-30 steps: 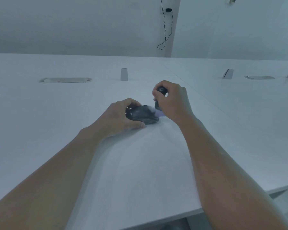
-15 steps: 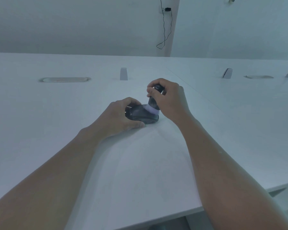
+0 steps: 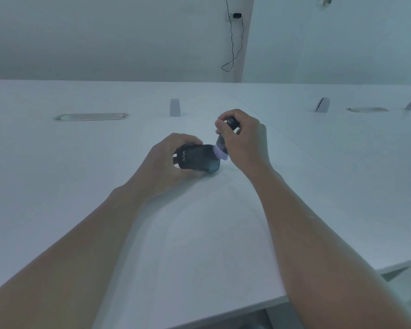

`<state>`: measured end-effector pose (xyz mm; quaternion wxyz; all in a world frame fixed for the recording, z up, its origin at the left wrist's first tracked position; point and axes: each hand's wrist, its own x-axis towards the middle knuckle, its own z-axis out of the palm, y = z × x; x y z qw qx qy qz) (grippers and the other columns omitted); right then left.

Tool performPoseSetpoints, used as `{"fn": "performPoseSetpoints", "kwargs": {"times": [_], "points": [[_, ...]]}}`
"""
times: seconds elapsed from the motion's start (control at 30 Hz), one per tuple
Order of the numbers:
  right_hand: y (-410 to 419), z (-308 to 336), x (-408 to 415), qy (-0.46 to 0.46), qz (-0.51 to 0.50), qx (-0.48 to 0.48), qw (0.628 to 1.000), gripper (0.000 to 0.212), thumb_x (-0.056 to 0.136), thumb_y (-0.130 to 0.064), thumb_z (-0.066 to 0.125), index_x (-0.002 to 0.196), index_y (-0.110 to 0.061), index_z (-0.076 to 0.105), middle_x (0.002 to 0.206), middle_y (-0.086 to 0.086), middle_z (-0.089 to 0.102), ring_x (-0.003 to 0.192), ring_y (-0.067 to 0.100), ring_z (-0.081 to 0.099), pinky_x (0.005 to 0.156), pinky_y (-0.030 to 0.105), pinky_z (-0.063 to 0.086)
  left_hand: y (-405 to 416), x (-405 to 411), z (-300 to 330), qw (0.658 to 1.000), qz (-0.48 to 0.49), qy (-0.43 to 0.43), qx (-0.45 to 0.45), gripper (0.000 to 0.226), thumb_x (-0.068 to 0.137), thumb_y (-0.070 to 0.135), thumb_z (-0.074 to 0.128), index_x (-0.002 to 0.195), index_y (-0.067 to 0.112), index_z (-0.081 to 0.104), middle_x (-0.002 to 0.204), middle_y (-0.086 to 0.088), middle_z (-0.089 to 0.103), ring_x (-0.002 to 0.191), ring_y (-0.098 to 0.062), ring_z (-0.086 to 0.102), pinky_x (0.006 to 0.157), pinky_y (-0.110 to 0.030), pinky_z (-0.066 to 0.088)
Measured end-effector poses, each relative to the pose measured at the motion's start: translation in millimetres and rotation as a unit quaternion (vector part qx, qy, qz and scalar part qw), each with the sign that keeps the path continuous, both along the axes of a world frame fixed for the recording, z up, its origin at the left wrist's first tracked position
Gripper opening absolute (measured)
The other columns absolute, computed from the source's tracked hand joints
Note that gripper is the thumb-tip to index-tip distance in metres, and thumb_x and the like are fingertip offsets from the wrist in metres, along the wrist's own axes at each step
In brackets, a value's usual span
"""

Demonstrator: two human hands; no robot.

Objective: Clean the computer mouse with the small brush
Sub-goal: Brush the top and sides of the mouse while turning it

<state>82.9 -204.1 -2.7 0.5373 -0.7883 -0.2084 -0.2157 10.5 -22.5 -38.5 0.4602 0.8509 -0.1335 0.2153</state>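
While light and slick, steady black plastic computer mouse (image 3: 197, 159) by its sides, left hand (image 3: 166, 165) clasped; right hand (image 3: 244, 141) pinching small dark white-bristled brush (image 3: 223, 143).

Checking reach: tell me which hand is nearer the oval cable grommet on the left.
Left. The left hand lies right of the oval cable grommet and nearer the camera; the right hand sits farther right.

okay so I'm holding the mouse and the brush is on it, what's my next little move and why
Probably sweep the brush left along the mouse. Its bristles sit only at the right end, and the left hand steadies the mouse on the table.
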Motion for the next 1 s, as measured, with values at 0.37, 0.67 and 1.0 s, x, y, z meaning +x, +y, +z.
{"fn": "performPoseSetpoints", "kwargs": {"times": [0.37, 0.67, 1.0], "points": [[7, 4, -7, -0.010, 0.030, 0.039, 0.999, 0.010, 0.097, -0.023, 0.067, 0.102, -0.016, 0.072, 0.081, -0.006, 0.076, 0.073, 0.020, 0.072, 0.075, 0.035, 0.059, 2, 3, 1, 0.997, 0.055, 0.029, -0.042, 0.056, 0.072, 0.023, 0.091, 0.124, 0.023, 0.070, 0.113, 0.008, 0.076, 0.099, -0.009, 0.074, 0.092, -0.027, 0.058], [20, 5, -18, -0.065, 0.061, -0.023, 0.996, 0.011, 0.097, -0.022, 0.069, 0.098, -0.011, 0.071, 0.079, -0.001, 0.076, 0.063, 0.015, 0.065, 0.062, 0.019, 0.049, -6, 5, -1, 0.997, 0.066, 0.023, 0.020, 0.046, 0.067, 0.019, 0.091, 0.106, 0.032, 0.072, 0.096, 0.011, 0.077, 0.087, -0.014, 0.072, 0.083, -0.043, 0.060], [27, 5, -27, -0.064, 0.098, -0.035, 0.992, 0.009, 0.095, -0.021, 0.072, 0.096, -0.012, 0.073, 0.076, -0.009, 0.070, 0.050, 0.014, 0.053, 0.055, 0.013, 0.042, -9, 7, 1, 0.994, 0.091, 0.042, 0.048, 0.032, 0.069, 0.024, 0.090, 0.087, 0.034, 0.066, 0.080, 0.015, 0.072, 0.069, 0.007, 0.064, 0.065, -0.016, 0.047]]}}
